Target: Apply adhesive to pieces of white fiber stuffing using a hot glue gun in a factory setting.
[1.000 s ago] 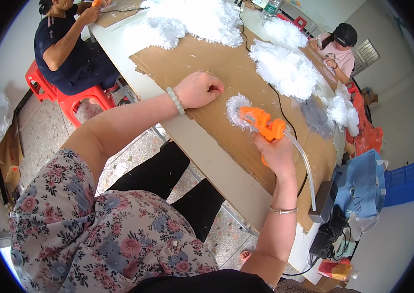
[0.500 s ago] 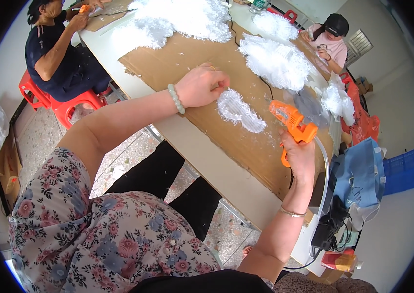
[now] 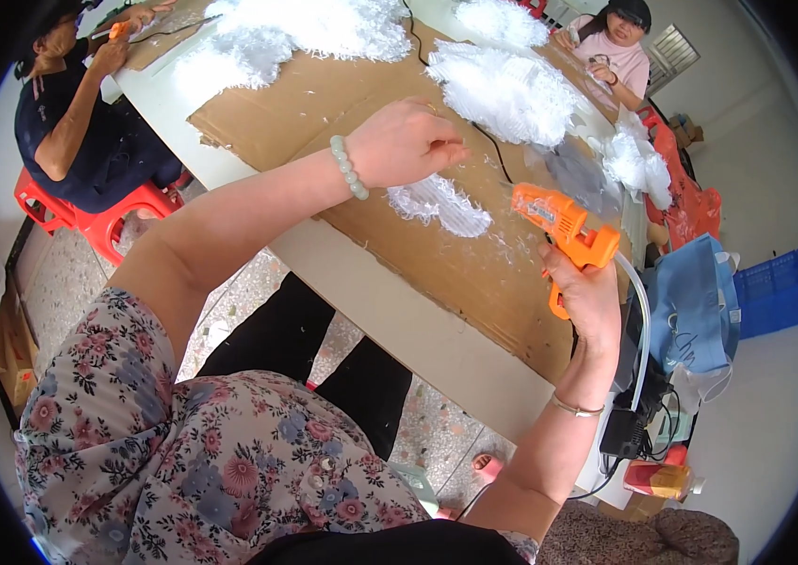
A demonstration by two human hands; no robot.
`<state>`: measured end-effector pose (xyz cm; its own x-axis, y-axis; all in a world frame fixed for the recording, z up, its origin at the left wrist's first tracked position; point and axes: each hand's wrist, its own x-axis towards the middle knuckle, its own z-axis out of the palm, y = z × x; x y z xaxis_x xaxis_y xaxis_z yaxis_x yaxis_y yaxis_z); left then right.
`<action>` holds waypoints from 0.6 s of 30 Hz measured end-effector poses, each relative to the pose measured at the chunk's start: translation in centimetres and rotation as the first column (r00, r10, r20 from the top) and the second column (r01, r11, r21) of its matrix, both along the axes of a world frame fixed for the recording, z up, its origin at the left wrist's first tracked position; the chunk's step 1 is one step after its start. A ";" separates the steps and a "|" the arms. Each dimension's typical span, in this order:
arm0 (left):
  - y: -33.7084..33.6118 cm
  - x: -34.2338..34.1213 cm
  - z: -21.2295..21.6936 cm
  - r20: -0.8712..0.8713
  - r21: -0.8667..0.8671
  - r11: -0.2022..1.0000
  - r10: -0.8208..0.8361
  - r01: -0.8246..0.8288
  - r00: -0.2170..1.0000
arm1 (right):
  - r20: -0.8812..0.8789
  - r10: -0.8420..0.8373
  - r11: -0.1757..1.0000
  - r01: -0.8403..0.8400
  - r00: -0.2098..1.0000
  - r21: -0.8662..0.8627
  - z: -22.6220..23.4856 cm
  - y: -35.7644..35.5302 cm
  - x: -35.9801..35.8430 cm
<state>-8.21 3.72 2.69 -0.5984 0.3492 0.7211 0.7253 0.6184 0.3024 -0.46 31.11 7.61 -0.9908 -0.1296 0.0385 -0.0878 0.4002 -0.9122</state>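
While I follow these two hands from afar, I see the fringed white piece [image 3: 446, 209], an oblong of ribbed, shaggy-edged material, lying flat on brown cardboard [image 3: 267, 115] near the table's front edge. Just above it in my view is the left hand [image 3: 408, 146], loosely curled with thumb and fingertips drawn close together; I cannot tell whether it pinches anything or touches the piece. To the right, the right hand [image 3: 587, 297] is wrapped firmly around the handle of an orange plastic glue gun [image 3: 564, 226], its nozzle pointing left and well apart from the piece; a translucent glue stick [image 3: 644, 315] bends out of its back in a long, smooth curve. Loose white fibres speckle the cardboard between them. A string of round, pale green beads [image 3: 346, 168] circles the left wrist, a thin metal bangle [image 3: 577, 408] the right. Farther out, I make out a fluffy white heap [image 3: 507, 94] beside crumpled, greyish see-through film [image 3: 578, 177], and a larger tufted mound [image 3: 342, 28] at the far left. A soft blue bag [image 3: 696, 306] stands right of the smooth white table [image 3: 399, 325], and red moulded stools [image 3: 126, 212] sit left.
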 end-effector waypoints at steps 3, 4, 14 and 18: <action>0.5 1.1 -0.7 0.112 0.034 0.991 -0.129 0.126 0.985 | 0.061 -0.015 0.996 0.009 0.998 0.085 0.1 1.1 1.5; 0.6 1.5 -1.1 0.090 0.010 0.985 -0.173 0.173 0.981 | 0.083 -0.059 0.990 0.048 0.995 0.129 -0.2 1.3 1.8; 0.7 1.8 -2.4 0.070 -0.156 0.955 -0.243 0.251 0.968 | 0.116 -0.088 0.995 0.081 0.989 0.063 -4.2 1.3 1.5; 0.7 1.8 -2.5 0.052 -0.110 0.959 -0.256 0.261 0.965 | 0.112 -0.100 0.993 0.091 0.989 0.080 -4.3 0.9 1.2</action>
<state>-6.39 4.41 0.18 -0.5022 0.5748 0.6461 0.8547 0.4434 0.2699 0.74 32.00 3.34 -0.9960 -0.0322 -0.0833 0.0586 0.4687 -0.8814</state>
